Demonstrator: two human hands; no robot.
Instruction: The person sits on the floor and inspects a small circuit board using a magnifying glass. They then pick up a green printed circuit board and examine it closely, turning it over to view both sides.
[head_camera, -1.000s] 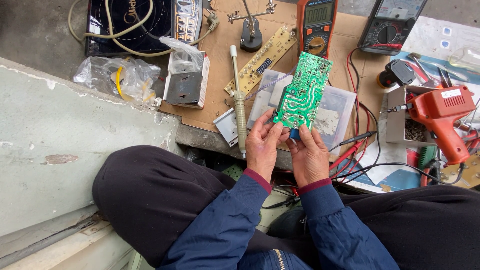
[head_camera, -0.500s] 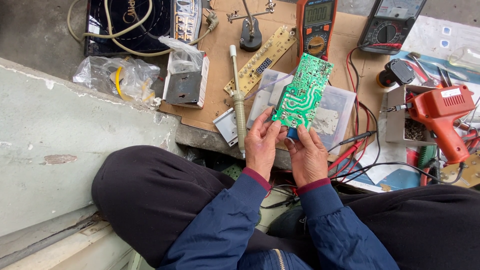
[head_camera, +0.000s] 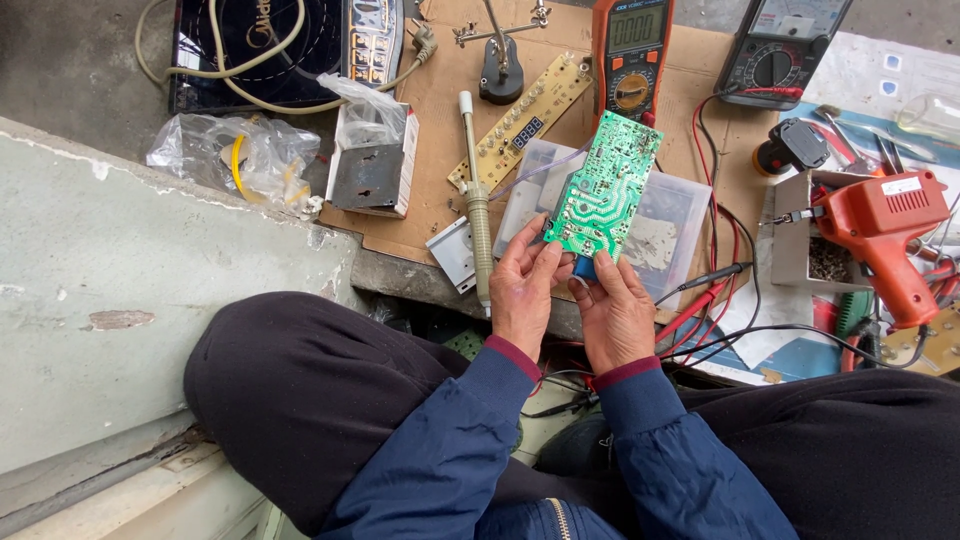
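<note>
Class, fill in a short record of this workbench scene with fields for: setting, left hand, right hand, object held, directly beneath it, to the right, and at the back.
Setting: person seated at a cardboard sheet covered with repair tools
Left hand: grips the lower left edge of the board
Right hand: supports the board's lower end, fingers below it
Object held: green circuit board, solder side up, tilted
Directly beneath it: clear plastic box
To the right: orange soldering gun
At the back: orange multimeter, black multimeter
</note>
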